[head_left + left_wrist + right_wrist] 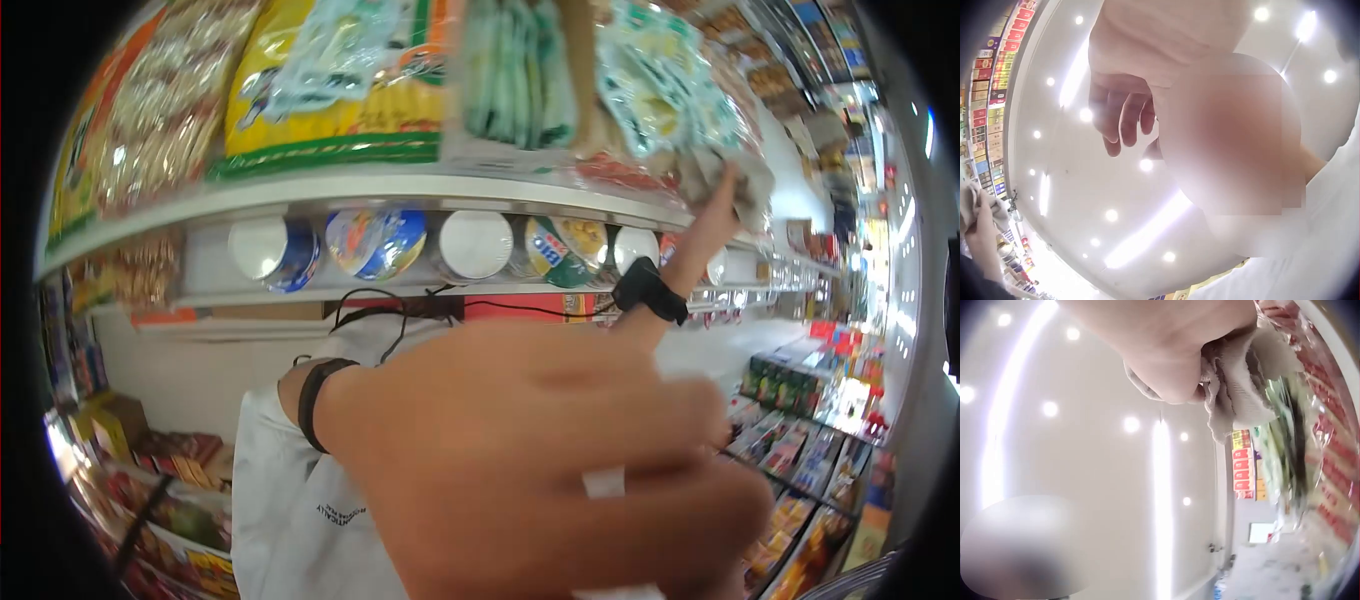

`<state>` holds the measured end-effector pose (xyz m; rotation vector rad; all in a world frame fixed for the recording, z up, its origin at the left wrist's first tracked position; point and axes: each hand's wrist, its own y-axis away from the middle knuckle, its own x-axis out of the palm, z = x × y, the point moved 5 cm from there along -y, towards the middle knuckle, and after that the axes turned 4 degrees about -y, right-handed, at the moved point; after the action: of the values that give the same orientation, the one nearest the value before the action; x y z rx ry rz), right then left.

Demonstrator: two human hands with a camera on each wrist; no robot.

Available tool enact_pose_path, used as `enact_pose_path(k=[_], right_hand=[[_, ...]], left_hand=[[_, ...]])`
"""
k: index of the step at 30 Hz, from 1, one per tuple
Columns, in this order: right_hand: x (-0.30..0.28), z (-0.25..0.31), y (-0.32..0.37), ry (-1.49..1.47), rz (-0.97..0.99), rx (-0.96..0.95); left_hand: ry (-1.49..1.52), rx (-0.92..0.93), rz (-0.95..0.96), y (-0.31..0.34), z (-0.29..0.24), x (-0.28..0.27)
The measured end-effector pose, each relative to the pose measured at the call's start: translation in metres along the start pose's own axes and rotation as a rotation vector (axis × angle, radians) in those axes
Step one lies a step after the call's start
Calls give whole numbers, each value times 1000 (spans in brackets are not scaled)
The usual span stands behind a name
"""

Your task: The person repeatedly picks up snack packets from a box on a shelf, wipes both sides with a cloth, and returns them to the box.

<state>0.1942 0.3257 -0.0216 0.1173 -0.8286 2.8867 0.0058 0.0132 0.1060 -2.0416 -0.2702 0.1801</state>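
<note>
Right hand [1175, 347] grips a crumpled grey cloth [1232, 387] at the white shelf edge [350, 190], beside green-and-white packets [665, 85] — the left hand [540, 450] is released, fingers [1129, 128] loosely bent, before a pale shirt [285, 490].

Round tubs [476, 245] line a lower shelf [250, 298] under ceiling lights [1162, 506].

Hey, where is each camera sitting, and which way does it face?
Head: worn on the head, facing forward and down at a stocked shelf; left hand and right hand show.
Left wrist: facing past the left hand to the ceiling; the right hand shows at the picture's left edge.
Right wrist: facing past the right hand to ceiling and packets.
Head and right wrist share the right hand gripping a greyish cloth.
</note>
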Motion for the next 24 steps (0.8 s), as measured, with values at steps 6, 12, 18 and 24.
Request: enact_pose_path(k=[6,12,18,24], right_hand=[[-18,5,35,-256,-97,158],[-53,22,69,-308,-179,237],[-69,41,101,-310,-280,277],[-76,41,113,-394,-294,352]], left_hand=[[-29,-135,-40,10,-9,-18],[-132,-401,15,-4,0,-35],[-785,-270,-11,5,121,-64],[-1121,-285,110,10,149,-44]])
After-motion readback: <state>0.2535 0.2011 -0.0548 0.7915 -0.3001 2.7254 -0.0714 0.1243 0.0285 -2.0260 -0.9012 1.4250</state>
